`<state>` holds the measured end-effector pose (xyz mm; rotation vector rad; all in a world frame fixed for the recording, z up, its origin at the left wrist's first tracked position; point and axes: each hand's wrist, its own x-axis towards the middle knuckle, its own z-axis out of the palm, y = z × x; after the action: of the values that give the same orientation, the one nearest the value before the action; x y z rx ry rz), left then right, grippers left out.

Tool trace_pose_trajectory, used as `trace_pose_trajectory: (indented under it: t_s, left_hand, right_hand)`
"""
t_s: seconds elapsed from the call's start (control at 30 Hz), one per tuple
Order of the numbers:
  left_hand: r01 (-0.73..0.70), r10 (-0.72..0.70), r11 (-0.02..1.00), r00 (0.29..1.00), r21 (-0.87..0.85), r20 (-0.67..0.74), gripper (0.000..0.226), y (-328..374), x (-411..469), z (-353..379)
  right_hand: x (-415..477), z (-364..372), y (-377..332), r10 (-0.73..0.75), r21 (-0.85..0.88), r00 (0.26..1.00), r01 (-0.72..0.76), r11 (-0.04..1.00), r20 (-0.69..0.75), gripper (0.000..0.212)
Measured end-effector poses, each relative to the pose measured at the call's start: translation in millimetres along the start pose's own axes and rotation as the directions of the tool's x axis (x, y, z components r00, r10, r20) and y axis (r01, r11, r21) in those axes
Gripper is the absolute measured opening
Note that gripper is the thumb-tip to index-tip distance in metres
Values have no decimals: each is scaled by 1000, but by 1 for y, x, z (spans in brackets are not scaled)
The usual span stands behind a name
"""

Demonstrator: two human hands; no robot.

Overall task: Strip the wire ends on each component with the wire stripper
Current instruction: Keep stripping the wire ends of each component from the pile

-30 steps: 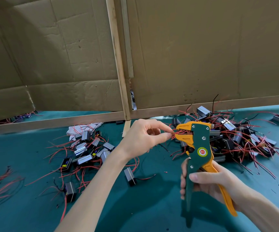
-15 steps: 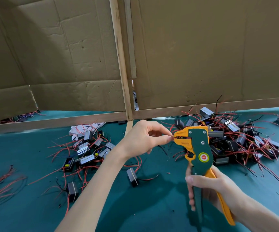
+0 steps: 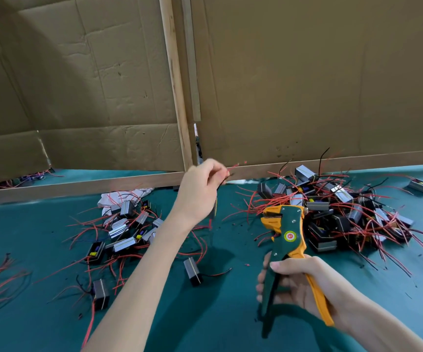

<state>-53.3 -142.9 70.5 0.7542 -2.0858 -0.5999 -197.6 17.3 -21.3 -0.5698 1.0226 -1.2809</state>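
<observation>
- Left hand (image 3: 200, 191): raised, fingertips pinching a thin red wire (image 3: 233, 166), which is blurred.
- Right hand (image 3: 295, 288): curled round the handles of the green-and-orange wire stripper (image 3: 287, 229), head up. It sits right of and nearer than the left hand, not touching it.
- Boxy components with red and black leads lie on the teal mat (image 3: 218, 313): left pile (image 3: 126, 224), and larger right pile (image 3: 345, 212) just behind the stripper head.
- Far edge: creased cardboard wall (image 3: 306, 85), wooden batten (image 3: 174, 97).

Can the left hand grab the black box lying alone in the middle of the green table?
Probably, but not right away. The black box lies in the open beside the left forearm, with nothing on it. The left hand is raised and pinching wires, so it would have to drop them first.
</observation>
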Motion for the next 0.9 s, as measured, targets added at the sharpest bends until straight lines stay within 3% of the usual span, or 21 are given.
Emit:
trace_pose_trajectory:
  t_s: [0.1,0.17,0.27,0.33,0.37,0.43,0.5,0.53,0.57,0.63,0.67,0.7,0.73,0.8,0.87,0.9]
  left_hand:
    - [-106,97,993,985,-59,-142,13,31,25,22]
    - [-160,135,974,978,-158,-156,11,53,40,47]
    - [-145,164,952,985,-268,52,13,78,49,82]
    - [-94,150,974,948,-205,280,34,84,46,91]
    - [-59,115,984,934,-171,339,43,82,42,93]
    - [26,17,988,961,-154,276,47,73,27,89]
    - [148,-121,971,981,-189,151,29,63,-1,79]
    - [228,-195,946,968,-230,157,19,57,-18,76]
    - [305,-253,913,944,-270,212,27,52,-36,73]
    - [453,-291,820,856,-350,427,67,50,-74,61]
    - [517,-281,768,802,-379,527,77,50,-86,59]
    - [563,-258,713,765,-418,590,79,46,-95,58]
    - [581,-235,676,753,-453,615,75,44,-98,58]
    - [600,-277,637,764,-484,583,60,39,-99,60]
    - [610,-310,577,779,-543,546,44,26,-102,52]
    - [656,-348,506,750,-560,563,40,25,-101,50]
  right_hand:
    - [0,-1,-1,22,-15,1000,-22,1000,-19,29]
    - [-2,-1,-2,37,-20,999,-38,999,-24,32]
    - [-4,-1,-4,34,-13,999,-34,999,-29,26]
    - [-2,-4,-7,12,-20,999,-13,1000,-42,25]
    - [-1,-5,-7,-2,-12,999,2,1000,-54,26]
    - [-1,-6,-5,-37,3,996,37,999,-81,31]
    - [3,-8,-4,-97,-22,988,95,995,-123,35]
    - [7,-4,-7,-131,-71,978,121,990,-161,39]
    - [10,3,-11,-174,-112,958,152,982,-228,47]
    - [23,24,-17,-247,-115,898,220,969,-365,82]
    - [30,34,-17,-258,-58,881,257,965,-397,104]
    - [35,42,-13,-275,-12,877,294,956,-394,112]
    - [37,53,-9,-290,14,872,322,947,-395,96]
    - [38,63,-7,-288,-48,870,293,955,-400,36]
    - [45,65,-9,-324,-222,862,254,942,-391,35]
    - [43,65,-10,-355,-252,868,278,927,-346,36]
